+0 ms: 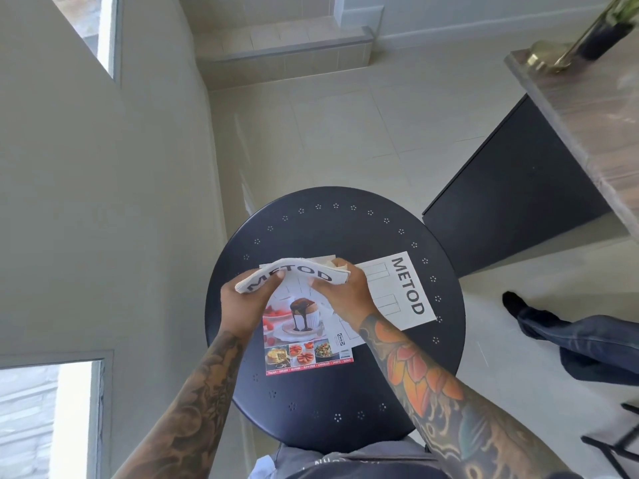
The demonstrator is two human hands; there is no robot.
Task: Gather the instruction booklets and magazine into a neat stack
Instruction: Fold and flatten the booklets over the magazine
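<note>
On the round black table [345, 223] lies a food magazine [304, 344] with a chocolate dessert on its cover. A white METOD booklet [404, 288] lies flat to its right, partly under my right forearm. Both hands hold a second white METOD booklet [294, 273], bent and lifted just above the magazine's far edge. My left hand [247, 302] grips its left end and my right hand [340, 288] grips its right end. More white paper shows beneath the held booklet; I cannot tell how many sheets.
A black cabinet [511, 216] under a wood-look counter [594, 108] stands to the right. Another person's leg in jeans [581, 340] is at the right. A wall with windows runs along the left; tiled floor [345, 133] and steps lie beyond.
</note>
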